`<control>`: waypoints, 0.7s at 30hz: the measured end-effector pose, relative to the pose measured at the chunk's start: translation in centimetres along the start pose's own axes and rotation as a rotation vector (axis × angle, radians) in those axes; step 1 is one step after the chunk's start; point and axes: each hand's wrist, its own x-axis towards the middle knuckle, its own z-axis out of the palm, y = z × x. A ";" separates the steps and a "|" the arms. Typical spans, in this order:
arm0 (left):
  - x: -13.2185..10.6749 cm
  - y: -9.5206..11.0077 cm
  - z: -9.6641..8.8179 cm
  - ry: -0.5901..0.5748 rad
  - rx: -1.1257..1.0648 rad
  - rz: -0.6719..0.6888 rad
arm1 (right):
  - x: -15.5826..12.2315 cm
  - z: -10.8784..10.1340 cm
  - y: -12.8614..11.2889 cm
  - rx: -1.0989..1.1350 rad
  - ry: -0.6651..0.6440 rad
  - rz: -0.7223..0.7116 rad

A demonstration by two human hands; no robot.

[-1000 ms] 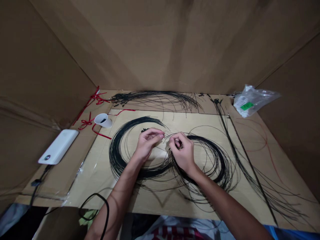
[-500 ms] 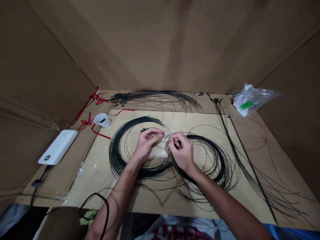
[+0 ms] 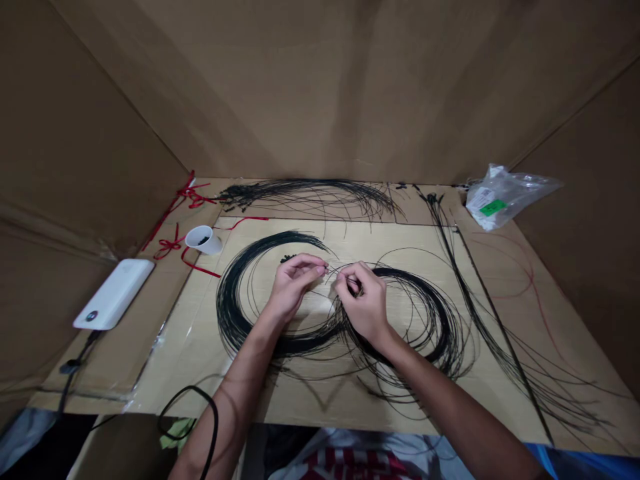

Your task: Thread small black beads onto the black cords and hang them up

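Observation:
My left hand (image 3: pixel 293 288) and my right hand (image 3: pixel 364 304) meet over the middle of a pale board (image 3: pixel 200 347). Both are closed in a pinch, fingertips a few centimetres apart, and a thin black wire (image 3: pixel 334 272) runs between them. Under the hands lie two big coils of black wire: the left coil (image 3: pixel 231 313) and the right coil (image 3: pixel 440 327), which cross below my wrists. A tiny dark piece shows at my left fingertips; what it is I cannot make out.
A small white cup (image 3: pixel 203 239) tipped on its side and red ribbon (image 3: pixel 173 245) lie at the left. A white power bank (image 3: pixel 114 293) sits further left. A clear plastic bag (image 3: pixel 503 195) rests at the back right. Straight black wires (image 3: pixel 310 193) fan along the back and right. Cardboard walls enclose the space.
The hands hold nearly the same pinch; my right hand has edged slightly left toward the left hand. The view has shifted a little.

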 end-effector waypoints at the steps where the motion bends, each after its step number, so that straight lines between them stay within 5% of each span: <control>1: 0.0 0.0 0.0 -0.001 0.003 0.001 | 0.0 0.0 0.0 -0.001 0.000 -0.003; 21: 0.0 -0.6 -0.6 -0.027 0.108 0.017 | 0.0 0.1 0.0 -0.003 -0.012 0.028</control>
